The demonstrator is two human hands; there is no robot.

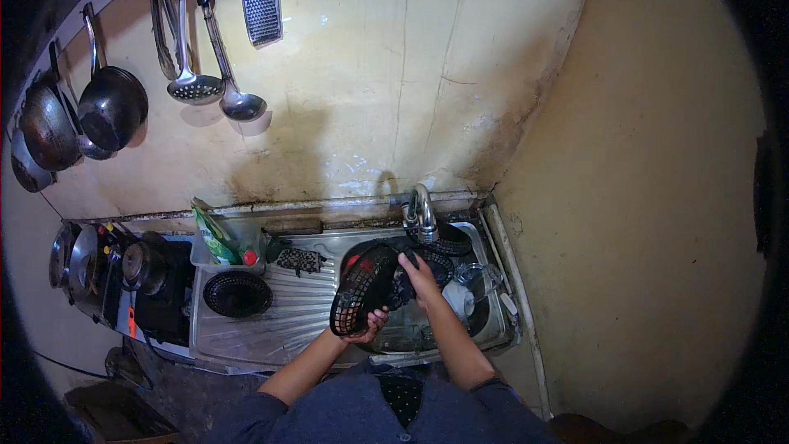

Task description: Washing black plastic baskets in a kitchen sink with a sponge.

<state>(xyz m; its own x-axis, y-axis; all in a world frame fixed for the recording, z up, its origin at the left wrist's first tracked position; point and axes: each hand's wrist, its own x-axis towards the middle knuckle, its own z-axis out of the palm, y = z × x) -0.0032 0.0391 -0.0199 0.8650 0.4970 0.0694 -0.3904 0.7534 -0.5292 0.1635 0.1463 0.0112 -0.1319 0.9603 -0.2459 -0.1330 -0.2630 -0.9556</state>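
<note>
My left hand point(370, 326) grips the near rim of a black plastic mesh basket point(354, 296), which is tilted on its side over the left part of the sink. In my right hand point(419, 277) is a dark cloth or scrubber point(402, 290), held against or close to the basket's inner side; the exact contact is hidden. Below the chrome faucet point(423, 216), more black baskets point(449, 239) lie in the steel sink basin point(493, 330). A white cup point(459, 300) and a clear glass vessel point(479, 277) rest at the basin's right side. Something red shows behind the held basket.
A black basket point(237, 294) and a patterned cloth point(300, 261) lie on the ribbed drainboard point(290, 336). Behind them stands a clear plastic bin point(249, 237) holding a green pouch point(214, 237). A stove with a pot point(143, 265) is left. Ladles point(243, 106) and woks point(114, 108) hang above.
</note>
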